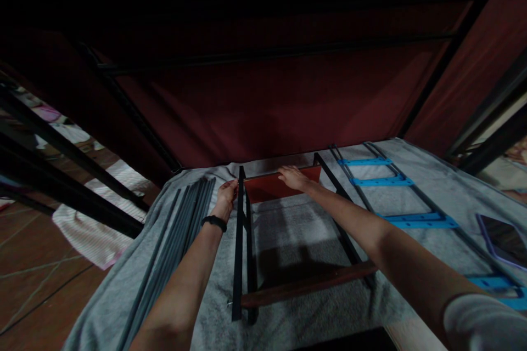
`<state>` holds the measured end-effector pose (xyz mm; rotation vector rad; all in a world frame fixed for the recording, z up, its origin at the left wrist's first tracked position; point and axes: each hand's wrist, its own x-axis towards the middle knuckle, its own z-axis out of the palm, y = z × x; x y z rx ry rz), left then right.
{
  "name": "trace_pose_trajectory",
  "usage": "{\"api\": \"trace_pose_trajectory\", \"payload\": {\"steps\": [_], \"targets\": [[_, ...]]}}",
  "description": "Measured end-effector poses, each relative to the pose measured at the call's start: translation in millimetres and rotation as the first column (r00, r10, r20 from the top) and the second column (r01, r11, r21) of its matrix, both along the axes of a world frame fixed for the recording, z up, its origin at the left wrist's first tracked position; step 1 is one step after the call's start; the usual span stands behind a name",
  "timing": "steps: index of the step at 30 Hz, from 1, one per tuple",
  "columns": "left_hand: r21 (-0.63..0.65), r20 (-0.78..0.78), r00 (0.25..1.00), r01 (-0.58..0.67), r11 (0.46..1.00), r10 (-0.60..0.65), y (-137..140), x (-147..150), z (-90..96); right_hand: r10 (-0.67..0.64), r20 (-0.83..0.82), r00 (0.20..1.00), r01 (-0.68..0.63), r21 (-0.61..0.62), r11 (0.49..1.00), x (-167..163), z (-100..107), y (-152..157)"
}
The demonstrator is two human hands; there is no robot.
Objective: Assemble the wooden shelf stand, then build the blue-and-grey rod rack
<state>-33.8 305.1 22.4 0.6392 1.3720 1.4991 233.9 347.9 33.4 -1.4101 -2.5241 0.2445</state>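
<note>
A black metal frame [238,247] stands on a grey blanket, with a reddish-brown board [267,187] across its far end and a darker brown board [308,285] across its near end. My left hand [226,196], with a black band on the wrist, is closed at the outer side of the left post, level with the far board. Its fingertips pinch something too small to make out. My right hand [293,177] rests over the top edge of the far board, its fingers curled around that edge.
Several grey tubes [177,241] lie left of the frame. On the right are dark rails with blue crosspieces [382,181] and a phone [504,237]. The blanket [222,334] covers the surface. A dark red panel [280,104] with black bars rises behind.
</note>
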Motion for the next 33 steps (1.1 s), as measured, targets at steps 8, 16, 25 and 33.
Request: {"api": "trace_pose_trajectory", "payload": {"steps": [8, 16, 25, 33], "targets": [[-0.062, -0.025, 0.999, 0.02, 0.998, -0.021, -31, -10, 2.4, -0.026, 0.012, 1.0, 0.025, 0.071, 0.997, 7, -8, -2], [-0.116, -0.015, 1.0, 0.01, 0.993, -0.011, -70, -22, -12.0, -0.012, -0.026, 1.0, 0.014, 0.1, 0.995, 29, -1, -12], [-0.177, 0.064, 0.998, 0.004, 0.984, 0.008, -128, -41, -52.8, -0.1, -0.258, 0.961, 0.153, 0.195, 0.969, 138, 8, -52], [-0.213, 0.076, 0.997, -0.008, 0.977, 0.024, -218, -28, -45.7, -0.496, -0.669, 0.554, 0.363, -0.342, 0.867, 235, -55, -143]]}}
